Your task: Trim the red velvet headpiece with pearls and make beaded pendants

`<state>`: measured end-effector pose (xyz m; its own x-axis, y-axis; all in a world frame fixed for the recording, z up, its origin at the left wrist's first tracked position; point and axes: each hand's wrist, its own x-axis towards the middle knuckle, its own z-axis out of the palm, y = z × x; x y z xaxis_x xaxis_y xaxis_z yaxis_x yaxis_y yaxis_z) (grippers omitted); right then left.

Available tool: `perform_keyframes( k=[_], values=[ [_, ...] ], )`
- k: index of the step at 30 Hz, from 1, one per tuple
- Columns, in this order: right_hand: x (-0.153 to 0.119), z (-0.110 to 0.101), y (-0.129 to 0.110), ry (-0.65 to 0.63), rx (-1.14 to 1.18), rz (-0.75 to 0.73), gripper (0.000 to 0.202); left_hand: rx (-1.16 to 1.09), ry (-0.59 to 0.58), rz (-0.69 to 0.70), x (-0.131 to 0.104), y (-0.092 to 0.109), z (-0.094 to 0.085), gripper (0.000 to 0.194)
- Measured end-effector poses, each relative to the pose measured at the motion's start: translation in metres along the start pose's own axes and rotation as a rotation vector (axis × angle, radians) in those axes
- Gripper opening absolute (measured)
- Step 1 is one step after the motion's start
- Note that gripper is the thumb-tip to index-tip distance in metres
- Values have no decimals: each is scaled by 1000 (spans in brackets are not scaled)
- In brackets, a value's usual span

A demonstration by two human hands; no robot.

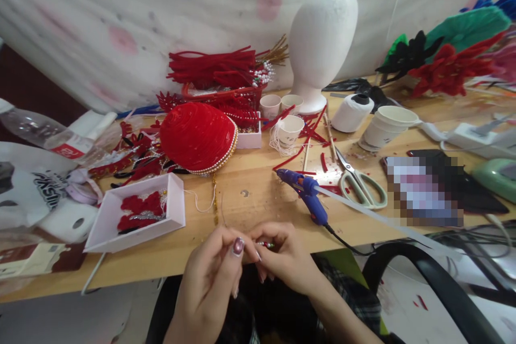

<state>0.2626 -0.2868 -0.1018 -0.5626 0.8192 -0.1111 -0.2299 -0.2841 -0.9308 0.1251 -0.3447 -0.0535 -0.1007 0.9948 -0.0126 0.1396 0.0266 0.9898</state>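
My left hand (213,274) and my right hand (282,258) meet at the table's front edge, fingertips together. A thin wire (223,212) sticks up from the pinched fingers of my left hand. Between the thumb and fingers of my right hand sit small beads (266,245), partly hidden. Beyond them a red domed cap (197,137) with a beaded rim lies on its side. A blue glue gun (307,193) lies to the right, near scissors (360,185) with pale green handles. At the left, a white box (176,204) holds red and silver pieces.
A white foam head (322,37) stands at the back beside paper cups (289,131) and a white thread cone (352,113). Red stems (213,67) are piled behind the cap. A phone (423,191) lies at the right, above a black chair armrest (427,274).
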Motion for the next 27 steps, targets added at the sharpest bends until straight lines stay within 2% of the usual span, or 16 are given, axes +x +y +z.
perform_keyframes(
  k=[1, 3, 7, 10, 17, 22, 27],
  values=[
    [-1, -2, 1, -30, -23, -5, 20, 61, 50, -12, 0, 1, -2, 32],
    [-4, -4, 2, -75, -76, -13, 22, 230, 116, 47, 0, 3, -6, 28],
    [-8, -4, 2, -116, -149, -8, 23, 595, 167, 312, 5, 4, -12, 14],
    [-9, -3, 0, -103, -219, -12, 26, 741, 219, 450, 10, 4, -15, 10],
    [-4, -7, -8, -26, -457, -162, 21, 851, 220, 594, 16, 0, -16, 11],
    [-4, -12, -11, -64, -411, -166, 19, 838, 209, 620, 23, -2, -15, 12],
    [-5, -13, -12, -90, -497, -186, 17, 833, 233, 590, 30, 2, -18, 9]
  ],
)
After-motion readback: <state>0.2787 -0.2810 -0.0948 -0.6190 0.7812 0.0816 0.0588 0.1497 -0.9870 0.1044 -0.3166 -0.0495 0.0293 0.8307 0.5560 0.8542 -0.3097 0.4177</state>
